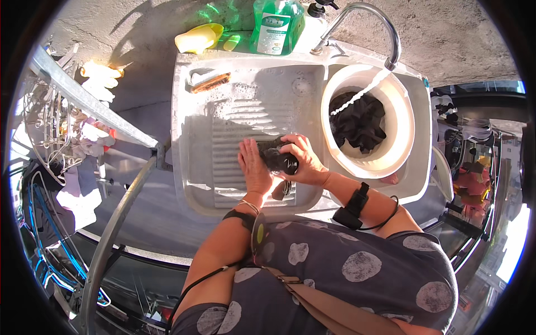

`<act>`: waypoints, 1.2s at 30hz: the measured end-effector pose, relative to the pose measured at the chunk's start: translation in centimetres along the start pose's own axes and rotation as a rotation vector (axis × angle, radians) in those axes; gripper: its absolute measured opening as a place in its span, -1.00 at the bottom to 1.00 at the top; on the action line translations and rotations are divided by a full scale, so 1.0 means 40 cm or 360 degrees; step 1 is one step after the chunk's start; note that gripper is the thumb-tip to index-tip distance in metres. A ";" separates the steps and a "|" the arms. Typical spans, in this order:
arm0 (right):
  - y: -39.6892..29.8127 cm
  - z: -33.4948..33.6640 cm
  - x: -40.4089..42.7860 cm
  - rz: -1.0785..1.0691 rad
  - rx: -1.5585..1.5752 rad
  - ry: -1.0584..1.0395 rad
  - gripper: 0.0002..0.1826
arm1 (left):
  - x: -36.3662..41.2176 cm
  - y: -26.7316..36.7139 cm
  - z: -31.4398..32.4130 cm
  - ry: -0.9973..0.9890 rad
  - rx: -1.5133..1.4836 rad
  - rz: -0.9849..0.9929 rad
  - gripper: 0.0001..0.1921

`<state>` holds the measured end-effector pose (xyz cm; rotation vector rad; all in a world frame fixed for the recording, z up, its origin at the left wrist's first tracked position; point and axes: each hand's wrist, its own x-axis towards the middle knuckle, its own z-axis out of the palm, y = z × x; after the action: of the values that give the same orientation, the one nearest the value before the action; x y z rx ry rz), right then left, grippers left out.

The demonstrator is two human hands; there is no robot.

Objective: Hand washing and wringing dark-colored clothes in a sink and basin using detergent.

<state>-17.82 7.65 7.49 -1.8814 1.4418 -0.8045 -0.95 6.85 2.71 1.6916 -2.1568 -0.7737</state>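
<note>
My left hand (254, 167) lies with its fingers along the left side of a wet, dark bunched cloth (274, 154) on the ribbed washboard (230, 167) of a laundry sink. The fingers of my right hand (305, 161) curl over the right end of that cloth, which looks shiny and soapy. A small brownish piece (281, 191) shows just below my hands; I cannot tell whether it belongs to the cloth. To the right, water runs from a chrome faucet (393, 54) into a white bucket (402, 138) holding black fabric (360, 121).
A scrubbing brush (211, 82) rests in the sink's upper left corner. Behind the rim stand a green liquid bottle (274, 29), a white pump bottle (312, 27) and a yellow scoop-like container (199, 38). A metal frame (113, 217) and hangers (54, 226) are at the left.
</note>
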 end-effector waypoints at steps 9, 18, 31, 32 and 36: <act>-0.010 0.130 0.083 -0.0254 -0.0480 0.0273 -0.63 | 0.000 -0.028 0.027 0.0121 -0.0074 0.0199 -0.01; 0.008 0.133 0.184 0.0001 -0.0448 0.0187 -0.72 | 0.020 0.004 -0.006 -0.0020 0.0003 0.0087 0.14; 0.023 0.116 0.277 0.0572 -0.0288 0.0049 -0.55 | 0.020 -0.054 0.068 0.0267 0.0210 0.0303 0.23; 0.024 0.111 0.262 0.0603 -0.0279 0.0047 -0.48 | 0.025 -0.065 0.073 0.0268 0.0195 0.0355 0.25; 0.036 0.085 0.157 0.0455 -0.0179 0.0236 0.00 | 0.022 -0.070 0.076 0.0238 0.0194 0.0404 0.21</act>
<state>-14.66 1.65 4.84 -1.6698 1.8323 -0.7488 -0.57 6.25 -1.46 1.4390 -2.2924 -0.4410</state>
